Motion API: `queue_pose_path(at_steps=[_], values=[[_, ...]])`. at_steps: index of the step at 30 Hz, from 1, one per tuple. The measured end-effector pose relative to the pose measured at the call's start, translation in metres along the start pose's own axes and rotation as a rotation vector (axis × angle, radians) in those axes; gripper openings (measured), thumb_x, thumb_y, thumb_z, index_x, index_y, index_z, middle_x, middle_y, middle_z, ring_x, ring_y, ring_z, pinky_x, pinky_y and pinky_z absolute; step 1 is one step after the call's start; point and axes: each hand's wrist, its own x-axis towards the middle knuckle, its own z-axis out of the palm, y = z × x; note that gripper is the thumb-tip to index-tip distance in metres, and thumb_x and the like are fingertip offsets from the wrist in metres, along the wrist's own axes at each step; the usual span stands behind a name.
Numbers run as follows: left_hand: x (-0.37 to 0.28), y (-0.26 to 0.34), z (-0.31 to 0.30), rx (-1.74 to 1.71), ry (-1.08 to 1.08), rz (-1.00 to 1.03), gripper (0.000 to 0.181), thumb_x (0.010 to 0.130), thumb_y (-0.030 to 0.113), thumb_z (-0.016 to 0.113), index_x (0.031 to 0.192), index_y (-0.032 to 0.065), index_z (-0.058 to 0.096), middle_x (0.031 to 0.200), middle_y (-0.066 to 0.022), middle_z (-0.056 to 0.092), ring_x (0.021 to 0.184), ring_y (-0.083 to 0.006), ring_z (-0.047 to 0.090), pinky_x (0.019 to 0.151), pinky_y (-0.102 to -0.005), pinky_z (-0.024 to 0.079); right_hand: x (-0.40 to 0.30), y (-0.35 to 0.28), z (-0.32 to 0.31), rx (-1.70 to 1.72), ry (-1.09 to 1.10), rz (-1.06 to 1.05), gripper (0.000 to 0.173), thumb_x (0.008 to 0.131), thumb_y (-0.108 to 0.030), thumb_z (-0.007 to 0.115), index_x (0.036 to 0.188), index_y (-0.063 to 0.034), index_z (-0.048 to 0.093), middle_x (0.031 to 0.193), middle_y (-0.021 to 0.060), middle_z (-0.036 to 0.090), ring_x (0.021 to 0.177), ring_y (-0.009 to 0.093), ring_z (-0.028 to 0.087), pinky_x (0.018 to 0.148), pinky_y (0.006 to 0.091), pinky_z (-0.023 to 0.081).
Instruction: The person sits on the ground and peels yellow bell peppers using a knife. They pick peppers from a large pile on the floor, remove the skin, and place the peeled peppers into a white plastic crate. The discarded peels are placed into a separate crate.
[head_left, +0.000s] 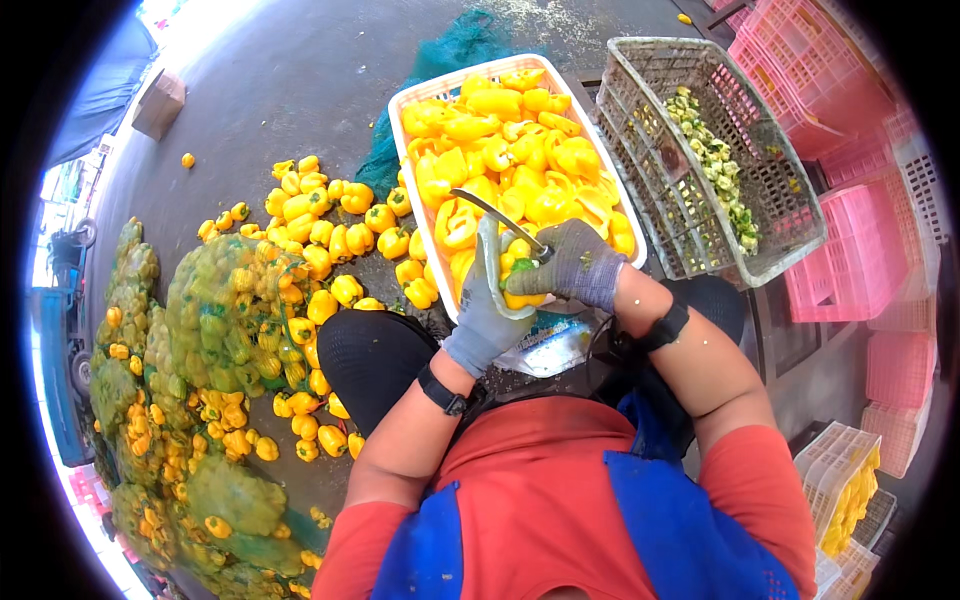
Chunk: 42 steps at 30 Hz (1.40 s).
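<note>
My left hand (484, 319), in a light grey work glove, cups a yellow bell pepper (526, 301) whose green stem end faces up. In my right hand (576, 262), which wears a dark, worn knit glove, is a knife; its narrow curved blade (495, 213) points up and left above the pepper. The right fingers also touch the pepper beside its stem. Just beyond both hands stands a white-rimmed plastic crate (396, 112) heaped with cut yellow peppers (517, 157), many of them hollow halves.
Whole yellow peppers (321, 306) lie loose on the floor to the left, beside full green mesh sacks (217, 307). A dirty grey crate (810, 217) at the right holds cut-out pepper cores (709, 150). Pink crates (847, 255) stand farther right. Teal netting (457, 49) lies behind the white-rimmed crate.
</note>
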Motion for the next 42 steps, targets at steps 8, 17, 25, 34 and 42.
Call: queue_pose_path(at_steps=[8, 17, 25, 34, 42], values=[[0.000, 0.003, -0.008, -0.367, -0.104, -0.119, 0.114, 0.073, 0.014, 0.086, 0.154, -0.0032, 0.008, 0.150, -0.0217, 0.038, 0.138, -0.0327, 0.042, 0.112, -0.0401, 0.036, 0.002, 0.019, 0.007, 0.492, -0.092, -0.054, 0.035, 0.081, -0.032, 0.081, 0.098, -0.0017, 0.072, 0.072, 0.0064, 0.069, 0.055, 0.009, 0.061, 0.048, 0.0237, 0.047], [-0.017, -0.013, -0.004, -0.334, -0.087, -0.172, 0.092, 0.074, 0.004, 0.081, 0.149, 0.0015, 0.027, 0.141, -0.0159, 0.046, 0.130, -0.0255, 0.049, 0.108, -0.0370, 0.041, -0.013, 0.000, 0.012, 0.401, -0.145, 0.022, 0.027, 0.078, -0.020, 0.075, 0.097, -0.0006, 0.071, 0.066, 0.0063, 0.064, 0.038, 0.010, 0.047, 0.037, 0.0243, 0.036], [-0.015, -0.025, -0.027, -1.110, 0.078, -0.666, 0.093, 0.065, -0.001, 0.083, 0.143, 0.0026, 0.031, 0.134, -0.0122, 0.050, 0.120, -0.0213, 0.054, 0.098, -0.0346, 0.051, -0.018, 0.005, -0.031, -0.093, 0.221, -0.278, 0.027, 0.079, -0.020, 0.073, 0.100, -0.0039, 0.071, 0.079, 0.0095, 0.069, 0.064, 0.013, 0.064, 0.055, 0.0293, 0.051], [0.068, -0.068, -0.053, -0.673, 0.131, -0.274, 0.060, 0.091, 0.007, 0.064, 0.144, 0.0058, 0.036, 0.133, -0.0128, 0.051, 0.124, -0.0256, 0.054, 0.108, -0.0445, 0.044, 0.016, 0.054, -0.147, 0.127, 0.917, 0.054, 0.045, 0.081, -0.040, 0.077, 0.104, -0.0039, 0.065, 0.076, 0.0077, 0.064, 0.057, 0.017, 0.058, 0.048, 0.0339, 0.047], [-0.087, -0.055, -0.299, -0.535, 0.778, -0.563, 0.057, 0.094, 0.020, 0.066, 0.141, 0.0033, 0.038, 0.135, -0.0141, 0.048, 0.120, -0.0234, 0.055, 0.100, -0.0394, 0.050, 0.006, 0.062, -0.098, 0.068, 0.565, -0.005, 0.033, 0.089, -0.022, 0.065, 0.117, -0.0046, 0.063, 0.083, 0.0052, 0.068, 0.046, 0.008, 0.048, 0.042, 0.0212, 0.038]])
